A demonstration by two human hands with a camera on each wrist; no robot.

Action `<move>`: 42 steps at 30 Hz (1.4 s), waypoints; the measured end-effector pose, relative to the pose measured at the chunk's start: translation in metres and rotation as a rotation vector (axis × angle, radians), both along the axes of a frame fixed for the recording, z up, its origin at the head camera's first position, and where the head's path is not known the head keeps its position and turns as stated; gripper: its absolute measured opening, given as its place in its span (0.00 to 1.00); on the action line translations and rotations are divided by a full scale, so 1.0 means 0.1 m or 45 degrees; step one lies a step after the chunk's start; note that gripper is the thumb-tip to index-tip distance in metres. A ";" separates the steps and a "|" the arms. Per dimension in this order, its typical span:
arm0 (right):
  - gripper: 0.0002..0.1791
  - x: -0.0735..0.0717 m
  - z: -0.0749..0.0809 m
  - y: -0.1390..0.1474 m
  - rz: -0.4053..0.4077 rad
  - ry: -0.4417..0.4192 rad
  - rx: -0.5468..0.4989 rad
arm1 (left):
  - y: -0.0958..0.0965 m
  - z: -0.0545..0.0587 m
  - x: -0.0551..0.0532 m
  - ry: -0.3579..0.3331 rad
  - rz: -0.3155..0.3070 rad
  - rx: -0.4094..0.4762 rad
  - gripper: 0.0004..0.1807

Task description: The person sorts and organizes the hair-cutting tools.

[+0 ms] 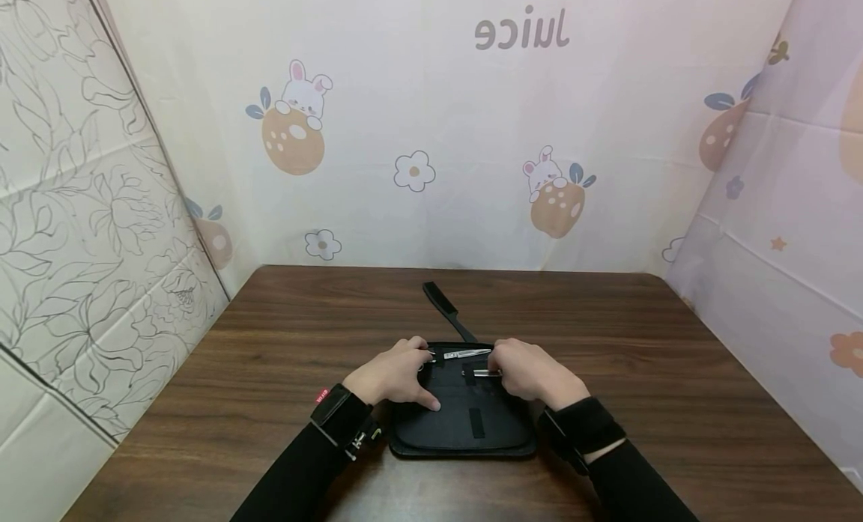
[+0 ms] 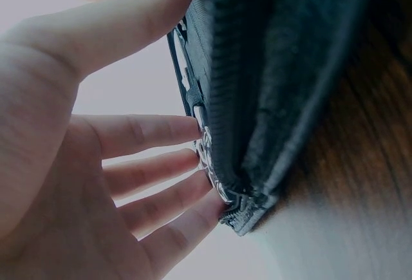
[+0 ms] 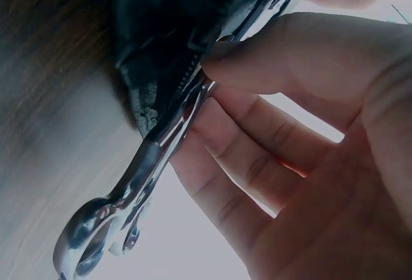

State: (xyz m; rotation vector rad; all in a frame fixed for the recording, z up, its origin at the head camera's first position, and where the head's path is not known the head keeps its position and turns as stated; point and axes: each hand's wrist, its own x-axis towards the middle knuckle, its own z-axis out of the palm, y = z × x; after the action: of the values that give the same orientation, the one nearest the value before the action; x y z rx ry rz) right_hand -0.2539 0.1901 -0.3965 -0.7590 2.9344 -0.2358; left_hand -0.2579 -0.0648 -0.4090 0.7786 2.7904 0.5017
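A black zip case (image 1: 441, 428) lies open on the table, with metal tools tucked under its straps. My left hand (image 1: 399, 372) spreads over its left side, thumb resting on the panel. In the left wrist view, its straightened fingertips (image 2: 177, 129) touch silvery rings (image 2: 206, 154) at the case's edge. Thumb and fingers of my right hand (image 1: 533, 368) pinch shiny scissors (image 3: 96, 222), whose looped handles stick out past the case in the right wrist view. Their other end (image 1: 482, 373) runs toward a strap; the gripped part is hidden by the fingers. A slim silver tool (image 1: 465, 353) lies above.
A black comb (image 1: 441, 301) with a long thin handle points away from the far edge of the case. The brown wooden table (image 1: 270, 335) meets printed curtains (image 1: 418, 230) at its back and sides.
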 end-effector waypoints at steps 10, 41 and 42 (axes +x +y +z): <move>0.12 0.00 -0.04 -0.03 0.061 0.073 0.020 | 0.00 0.01 0.00 0.003 0.000 -0.011 0.43; 0.11 0.01 -0.06 -0.08 0.054 0.110 0.006 | -0.01 0.02 0.00 -0.011 -0.003 -0.012 0.44; 0.11 0.01 -0.05 -0.07 0.045 0.104 0.010 | -0.01 0.03 0.00 -0.013 -0.002 -0.011 0.43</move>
State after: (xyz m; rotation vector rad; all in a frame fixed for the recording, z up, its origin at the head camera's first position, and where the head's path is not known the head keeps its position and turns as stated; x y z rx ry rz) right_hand -0.2527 0.1828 -0.4018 -0.8382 2.9933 -0.1951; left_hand -0.2579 -0.0659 -0.4062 0.7747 2.7804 0.4921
